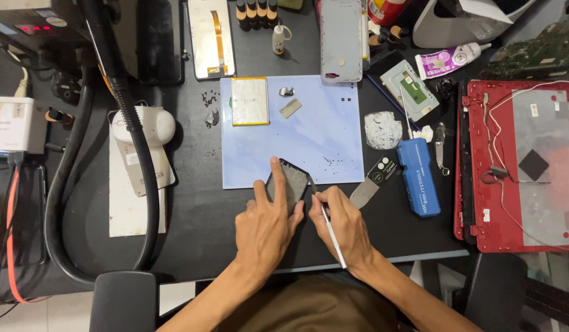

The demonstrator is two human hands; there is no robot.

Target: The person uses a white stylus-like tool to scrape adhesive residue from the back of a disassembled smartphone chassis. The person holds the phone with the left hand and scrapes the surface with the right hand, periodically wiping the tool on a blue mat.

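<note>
Two bare hands work at the near edge of a pale blue mat (333, 132) on a black bench: the left hand (266, 224), fingers spread, presses down on a dark phone frame (289, 184) with the index finger stretched along its left edge, while the right hand (344, 226) pinches a slim white-handled tool (329, 232) like a pen, its tip touching the frame's right edge. The frame lies tilted, half on the mat's lower edge and half on the bench.

Farther back on the mat rest a flat silver battery with yellow edging (250, 101), a small metal plate (290, 108) and scattered dark screws (332, 162). Just beside the right hand lies a metal spatula with a black handle (373, 182), and next to it a blue box (418, 177). A red laptop shell (521, 165), opened and trailing thin white wires, fills the right side. A thick black hose (143, 166) curves down the left side, crossing a white device (150, 126).

Both forearms reach in from the bottom of the frame, wrists low, converging on the frame. The left palm hides the frame's lower end, and the tool's tip is too fine to make out. The laptop shell is cut off at the right edge.
</note>
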